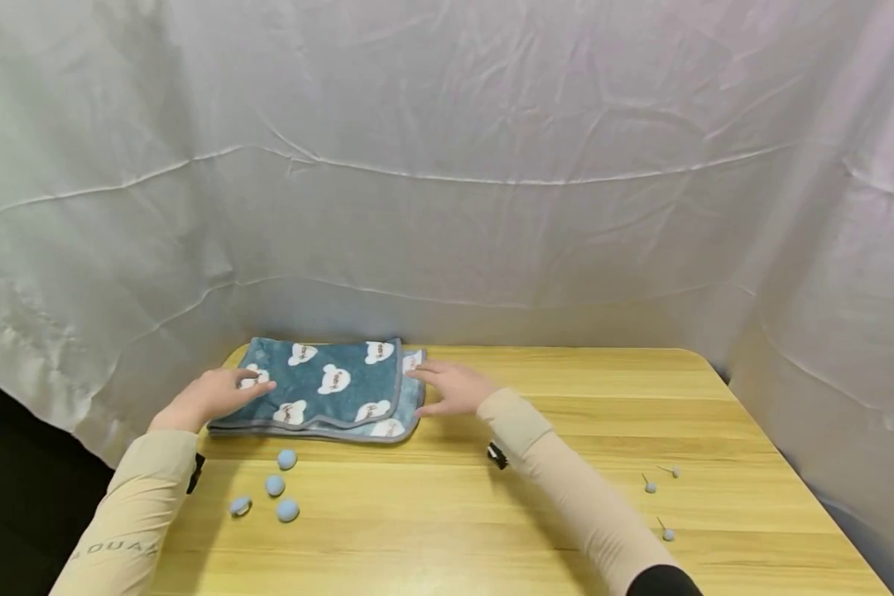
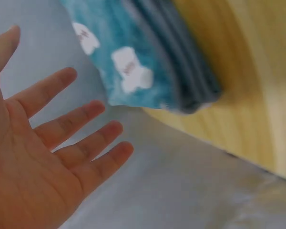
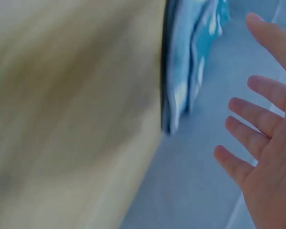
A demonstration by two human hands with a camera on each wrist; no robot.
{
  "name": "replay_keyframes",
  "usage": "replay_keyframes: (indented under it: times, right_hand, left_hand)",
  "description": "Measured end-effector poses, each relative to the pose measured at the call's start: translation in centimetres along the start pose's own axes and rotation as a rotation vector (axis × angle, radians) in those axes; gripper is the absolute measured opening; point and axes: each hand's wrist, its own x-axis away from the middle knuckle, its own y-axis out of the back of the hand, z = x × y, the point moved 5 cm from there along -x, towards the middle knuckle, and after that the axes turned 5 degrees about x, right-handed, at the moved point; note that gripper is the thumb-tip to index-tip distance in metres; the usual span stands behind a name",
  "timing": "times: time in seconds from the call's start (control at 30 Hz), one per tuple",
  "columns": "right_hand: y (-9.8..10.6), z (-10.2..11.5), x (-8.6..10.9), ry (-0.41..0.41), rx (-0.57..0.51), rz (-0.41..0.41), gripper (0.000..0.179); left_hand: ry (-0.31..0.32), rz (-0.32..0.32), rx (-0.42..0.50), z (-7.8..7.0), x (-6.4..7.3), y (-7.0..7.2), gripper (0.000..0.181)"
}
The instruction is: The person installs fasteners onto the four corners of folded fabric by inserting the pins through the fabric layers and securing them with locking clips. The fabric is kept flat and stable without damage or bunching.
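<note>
A folded teal blanket with white bear heads and a grey border lies at the table's back left. Its lighter underside shows along the right and front edges. My left hand is at the blanket's left side, fingers spread. In the left wrist view, that hand appears apart from the stacked grey folds. At the right edge is my right hand, its fingers extended toward the cloth. The right wrist view shows this hand with spread fingers and nothing in them, beside the layered blanket.
Several light blue balls sit on the wooden table in front of the blanket. Toward the right lie three small grey-blue balls with thin stems, one of them a stemmed ball. Pale curtains surround the back and sides.
</note>
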Motion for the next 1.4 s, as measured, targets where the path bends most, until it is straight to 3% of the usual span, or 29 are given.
replay_keyframes:
  times: [0.17,0.3,0.67,1.0,1.4]
  right_hand:
    - [-2.7,2.4,-2.2,0.052,0.054,0.062,0.073]
    - [-4.0,3.4,-3.1,0.029,0.028,0.122,0.070]
    - [-3.7,4.8,-3.1,-0.023,-0.038,0.200,0.059]
    - [-3.3,4.1,-2.3,-0.011,-0.039,0.210,0.058]
    - [-3.2,1.1,1.3,-0.025,-0.086,0.237,0.057]
  left_hand:
    - [0.057,0.037,0.037,1.6,0.2,-1.4,0.076]
    - [0.062,0.033,0.042,2.5,-0.2,-2.4,0.070]
    - [0.060,0.061,0.020,2.5,-0.2,-3.1,0.062]
    - [0.040,0.102,-0.020,1.3,-0.9,-3.4,0.059]
    - [-0.024,0.147,-0.038,-3.3,-1.6,-4.5,0.050]
